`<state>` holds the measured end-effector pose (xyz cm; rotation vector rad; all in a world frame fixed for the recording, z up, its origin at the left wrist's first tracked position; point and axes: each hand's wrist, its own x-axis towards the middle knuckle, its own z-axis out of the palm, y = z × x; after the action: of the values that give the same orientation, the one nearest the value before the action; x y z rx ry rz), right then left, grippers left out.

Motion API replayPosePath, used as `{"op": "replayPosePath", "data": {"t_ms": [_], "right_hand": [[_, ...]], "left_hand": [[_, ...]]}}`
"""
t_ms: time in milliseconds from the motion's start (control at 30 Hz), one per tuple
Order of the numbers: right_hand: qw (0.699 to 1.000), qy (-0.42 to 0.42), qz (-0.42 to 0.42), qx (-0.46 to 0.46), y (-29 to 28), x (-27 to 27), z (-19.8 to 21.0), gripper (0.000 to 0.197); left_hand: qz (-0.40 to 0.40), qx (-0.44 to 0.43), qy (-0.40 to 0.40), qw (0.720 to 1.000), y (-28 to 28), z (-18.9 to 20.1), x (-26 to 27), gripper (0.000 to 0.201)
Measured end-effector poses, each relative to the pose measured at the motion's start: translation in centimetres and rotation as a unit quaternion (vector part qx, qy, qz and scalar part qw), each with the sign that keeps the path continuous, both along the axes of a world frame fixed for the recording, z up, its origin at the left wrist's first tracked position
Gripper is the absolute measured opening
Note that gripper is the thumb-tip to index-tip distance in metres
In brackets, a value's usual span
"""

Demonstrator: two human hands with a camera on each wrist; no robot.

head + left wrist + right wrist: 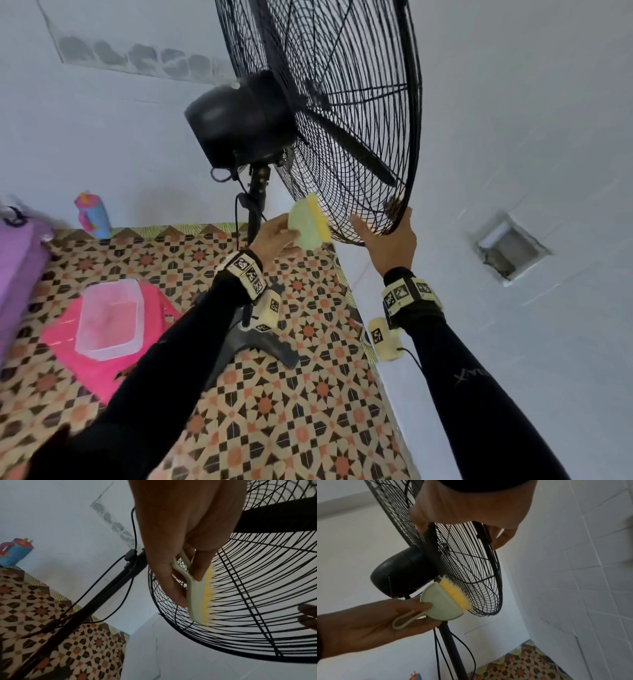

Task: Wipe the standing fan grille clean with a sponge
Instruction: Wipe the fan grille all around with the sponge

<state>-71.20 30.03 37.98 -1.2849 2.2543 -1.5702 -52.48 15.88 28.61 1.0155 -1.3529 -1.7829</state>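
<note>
A black standing fan with a wire grille (pixel 359 120) fills the upper middle. My left hand (pixel 291 236) pinches a pale green hand brush (pixel 308 222) by its body and loop handle. The brush's yellow bristles (pixel 455 593) press against the rear side of the grille (pixel 471 568), low down near the motor housing (pixel 236 120). My right hand (pixel 383 233) grips the grille's bottom rim, thumb on one side and fingers wrapped over the other. In the left wrist view the brush (pixel 199 595) lies along the wires, and my right fingers (pixel 307 616) show at the right edge.
The fan's pole (pixel 255 212), hanging cable and dark base (pixel 260 346) stand on a patterned floor (pixel 274 411). A clear plastic tub (pixel 109 318) sits on a pink object at the left. A blue bottle (pixel 94 216) stands by the wall. White tiled wall lies close on the right.
</note>
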Motion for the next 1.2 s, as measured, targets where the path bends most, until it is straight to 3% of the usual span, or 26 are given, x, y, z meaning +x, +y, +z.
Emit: {"op": "replayPosePath", "data": {"t_ms": [167,267,367,567,667,800,900,1000,1100,1200], "right_hand": [[0.999,-0.03,-0.009,-0.03,-0.3,0.5,-0.4,0.079],[0.998,-0.042,-0.011,-0.034,-0.6,0.1,-0.6,0.081],[0.998,-0.059,-0.013,-0.035,-0.5,-0.3,-0.7,0.08],[0.996,-0.065,-0.027,-0.058,-0.8,0.9,-1.4,0.083],[0.995,-0.069,-0.029,-0.06,-0.7,0.6,-1.3,0.084],[0.994,-0.084,-0.034,-0.06,-0.9,0.6,-1.4,0.092],[0.993,-0.097,-0.035,-0.065,-1.1,1.1,-1.5,0.086],[0.992,-0.096,-0.039,-0.067,-0.9,1.4,-1.5,0.082],[0.99,-0.12,-0.035,-0.067,-0.7,1.3,-1.6,0.079],[0.988,-0.132,-0.036,-0.07,-0.8,1.2,-1.5,0.079]], "left_hand": [[0.056,-0.04,-0.072,0.995,-0.9,0.7,-2.2,0.038],[0.004,0.012,0.002,1.0,0.8,1.7,-2.4,0.049],[-0.08,0.044,0.07,0.993,0.5,2.0,0.0,0.043],[0.067,0.039,-0.016,0.997,-3.7,1.6,-0.6,0.053],[-0.007,-0.041,-0.036,0.998,-2.3,2.1,-1.4,0.051],[-0.114,-0.012,0.074,0.991,-2.4,1.6,1.1,0.054],[-0.078,-0.032,0.083,0.993,-4.3,1.5,1.5,0.043],[-0.038,-0.035,0.037,0.998,-4.1,1.7,0.7,0.046],[-0.056,0.02,0.049,0.997,-3.5,1.5,-0.2,0.053],[-0.11,0.041,0.078,0.99,-3.4,1.1,0.2,0.045]]}}
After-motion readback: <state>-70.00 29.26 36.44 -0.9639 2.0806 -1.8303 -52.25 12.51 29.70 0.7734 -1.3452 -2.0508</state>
